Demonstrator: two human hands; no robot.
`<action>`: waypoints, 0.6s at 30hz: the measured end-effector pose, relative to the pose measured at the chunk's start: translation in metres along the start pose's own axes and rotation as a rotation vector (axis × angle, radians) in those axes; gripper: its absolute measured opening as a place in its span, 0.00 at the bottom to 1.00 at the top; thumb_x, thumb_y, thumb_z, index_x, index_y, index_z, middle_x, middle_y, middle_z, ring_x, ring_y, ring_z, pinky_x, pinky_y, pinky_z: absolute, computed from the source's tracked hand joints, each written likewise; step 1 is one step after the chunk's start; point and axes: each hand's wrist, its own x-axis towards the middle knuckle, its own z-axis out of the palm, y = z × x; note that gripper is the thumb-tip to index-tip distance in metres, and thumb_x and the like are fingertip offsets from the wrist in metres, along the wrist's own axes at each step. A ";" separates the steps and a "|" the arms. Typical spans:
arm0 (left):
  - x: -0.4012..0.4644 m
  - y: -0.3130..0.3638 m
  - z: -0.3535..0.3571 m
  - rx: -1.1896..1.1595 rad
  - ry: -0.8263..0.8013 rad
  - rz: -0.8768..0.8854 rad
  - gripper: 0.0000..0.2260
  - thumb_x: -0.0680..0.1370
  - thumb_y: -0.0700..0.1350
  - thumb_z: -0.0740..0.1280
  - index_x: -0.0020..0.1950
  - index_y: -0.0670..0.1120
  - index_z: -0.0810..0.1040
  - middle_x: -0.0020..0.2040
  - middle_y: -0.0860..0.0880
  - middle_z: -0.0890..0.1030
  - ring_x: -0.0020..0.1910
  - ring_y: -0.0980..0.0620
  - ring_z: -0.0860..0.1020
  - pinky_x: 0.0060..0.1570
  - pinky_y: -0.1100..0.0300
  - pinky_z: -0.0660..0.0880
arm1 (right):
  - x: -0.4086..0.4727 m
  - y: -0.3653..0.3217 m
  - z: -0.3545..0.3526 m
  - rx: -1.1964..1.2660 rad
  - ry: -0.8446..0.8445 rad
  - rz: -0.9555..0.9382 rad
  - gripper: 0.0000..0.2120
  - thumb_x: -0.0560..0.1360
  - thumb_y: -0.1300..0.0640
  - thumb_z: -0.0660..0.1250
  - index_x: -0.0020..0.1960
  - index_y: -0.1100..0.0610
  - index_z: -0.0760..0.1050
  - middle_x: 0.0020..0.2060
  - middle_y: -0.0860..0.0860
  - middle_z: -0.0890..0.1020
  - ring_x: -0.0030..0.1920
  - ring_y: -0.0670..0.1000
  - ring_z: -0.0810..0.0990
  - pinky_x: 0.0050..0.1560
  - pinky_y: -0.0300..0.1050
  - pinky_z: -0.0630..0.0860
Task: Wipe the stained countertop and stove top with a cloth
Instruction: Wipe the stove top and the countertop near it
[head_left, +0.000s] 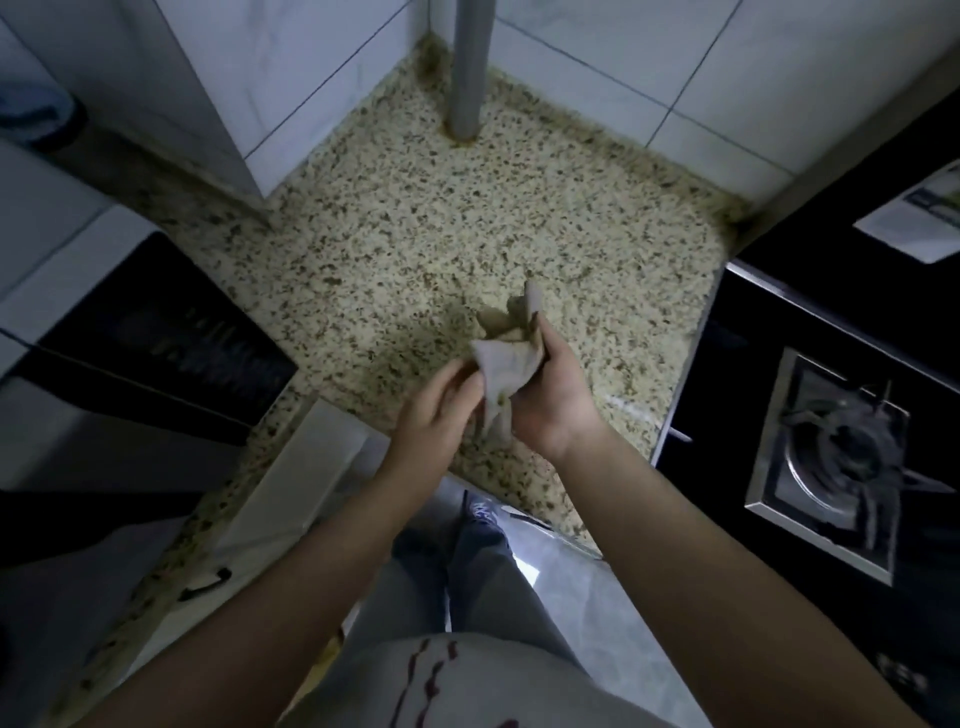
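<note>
Above the front part of the speckled granite table, both hands meet around a crumpled beige cloth, which is held up off the stone. The right hand grips the cloth's bunched middle with curled fingers, folds sticking up past the fingertips and a tail hanging below the palm. The left hand pinches the cloth's near left edge between thumb and fingers. The table fills a corner, yellowish with dark flecks, and brownish grime lines the seam where it meets the white tiled wall. A grey vertical pipe stands on the stone at the back of the corner, a stained ring around its foot. A pale smear shows on the table near its right edge. To the right, a black glass stove top lies just beside the stone, with a gas burner set in a square steel tray; a white leaflet lies further back on the dark surface. At the left sits a white appliance with a dark front panel. Below, grey trousers and a pale floor are visible.
</note>
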 end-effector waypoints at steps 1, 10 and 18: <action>-0.004 0.009 0.004 -0.014 -0.034 0.014 0.06 0.84 0.49 0.64 0.54 0.61 0.77 0.46 0.68 0.82 0.49 0.73 0.78 0.49 0.74 0.73 | -0.006 -0.003 0.001 0.020 -0.004 -0.025 0.21 0.85 0.40 0.56 0.54 0.53 0.81 0.41 0.50 0.86 0.39 0.50 0.86 0.48 0.50 0.77; -0.007 0.042 0.025 -0.116 0.019 0.102 0.07 0.80 0.47 0.69 0.58 0.52 0.81 0.56 0.52 0.86 0.57 0.55 0.83 0.63 0.49 0.78 | -0.054 -0.020 0.000 -0.172 -0.028 -0.170 0.24 0.83 0.38 0.59 0.62 0.57 0.79 0.54 0.53 0.87 0.57 0.51 0.85 0.61 0.50 0.78; -0.003 0.070 0.004 -0.248 -0.028 0.039 0.07 0.82 0.46 0.67 0.58 0.50 0.81 0.55 0.52 0.86 0.55 0.53 0.84 0.54 0.57 0.80 | -0.062 -0.030 -0.040 -0.183 0.008 -0.417 0.33 0.75 0.60 0.75 0.77 0.50 0.67 0.64 0.54 0.78 0.56 0.49 0.84 0.49 0.42 0.82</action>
